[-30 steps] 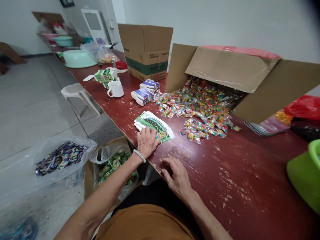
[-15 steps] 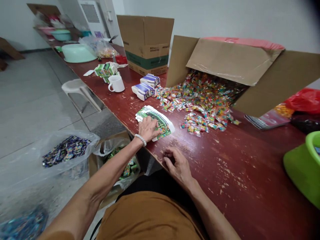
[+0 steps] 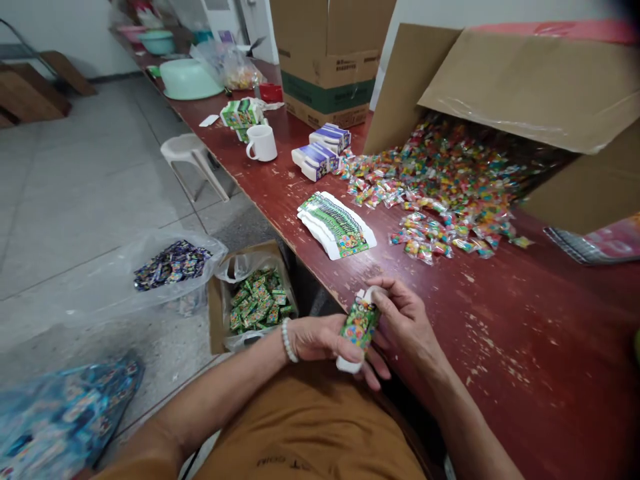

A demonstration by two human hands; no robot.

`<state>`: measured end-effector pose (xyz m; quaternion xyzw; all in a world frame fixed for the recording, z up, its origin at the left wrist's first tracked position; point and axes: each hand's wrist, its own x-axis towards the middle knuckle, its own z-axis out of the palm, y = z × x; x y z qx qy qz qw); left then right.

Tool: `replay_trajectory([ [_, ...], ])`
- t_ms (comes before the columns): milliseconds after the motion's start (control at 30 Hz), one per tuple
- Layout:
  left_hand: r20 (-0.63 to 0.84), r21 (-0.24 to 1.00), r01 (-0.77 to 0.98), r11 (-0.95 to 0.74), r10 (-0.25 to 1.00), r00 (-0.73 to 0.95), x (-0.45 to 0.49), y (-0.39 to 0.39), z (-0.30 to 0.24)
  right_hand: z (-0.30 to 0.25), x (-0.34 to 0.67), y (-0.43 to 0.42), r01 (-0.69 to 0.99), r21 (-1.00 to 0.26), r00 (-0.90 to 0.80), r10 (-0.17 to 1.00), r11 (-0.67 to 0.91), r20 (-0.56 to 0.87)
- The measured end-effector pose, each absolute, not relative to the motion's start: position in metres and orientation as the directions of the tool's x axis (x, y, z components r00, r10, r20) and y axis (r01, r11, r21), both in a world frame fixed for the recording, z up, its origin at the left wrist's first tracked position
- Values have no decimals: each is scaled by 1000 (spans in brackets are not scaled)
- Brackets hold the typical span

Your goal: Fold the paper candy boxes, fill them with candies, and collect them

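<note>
A small green printed candy box [image 3: 360,325] with white end flaps is held between both hands above the table's front edge. My left hand [image 3: 325,339], with a beaded bracelet at the wrist, is closed around its lower part, thumb on the printed face. At the upper end, my right hand [image 3: 406,319] pinches a white flap. Beyond them a fanned stack of flat green boxes [image 3: 337,225] lies on the table. Wrapped candies [image 3: 430,233] are spread to its right, spilling from a large open carton [image 3: 530,87].
On the red table [image 3: 500,320] stand a white mug [image 3: 261,143], purple-and-white boxes [image 3: 316,160] and a tall carton [image 3: 330,73]. Below, on the left, are a carton of green packets [image 3: 260,300], a bag of dark packets [image 3: 173,265] and a stool [image 3: 187,148].
My left hand has left the stack and come back towards my body with one green box. My right hand has risen to the box and now grips its flap. The view has shifted.
</note>
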<state>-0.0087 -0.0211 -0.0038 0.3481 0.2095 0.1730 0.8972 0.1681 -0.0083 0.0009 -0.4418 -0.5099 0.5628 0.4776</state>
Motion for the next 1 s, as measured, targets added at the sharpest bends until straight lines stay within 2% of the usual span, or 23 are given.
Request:
replay_trajectory([
  [67, -184, 608, -187, 771, 366, 912, 1, -29, -11, 5, 173, -13, -48, -998, -226, 973, -50, -38],
  [133, -199, 591, -212, 778, 395, 897, 8, -32, -13, 7, 177, -16, -23, -998, -279, 959, -64, -55],
  [233, -282, 673, -194, 714, 490, 825, 12, -34, -11, 8, 179, -17, 18, -999, -338, 940, -45, -48],
  [333, -305, 718, -190, 669, 548, 779, 10, -33, -6, 9, 176, -16, 17, -999, -334, 942, -33, -37],
  [533, -300, 748, -248, 615, 647, 701, 1, -28, -3, 8, 167, -15, -155, -988, -242, 970, -14, 25],
  [667, -325, 730, -289, 619, 687, 650, -2, -27, -1, 6, 168, -16, -221, -973, -221, 975, -61, -11],
  [767, -356, 764, -280, 581, 742, 568, 2, -27, 3, 4, 169, -19, -275, -957, -207, 978, -97, -40],
  [900, -369, 824, -243, 512, 810, 456, 11, -25, 7, -1, 167, -21, -176, -955, -331, 928, -240, -172],
  [1000, -300, 896, -191, 402, 863, 407, 12, -21, 9, -5, 167, -18, -107, -978, -239, 960, -177, -148],
])
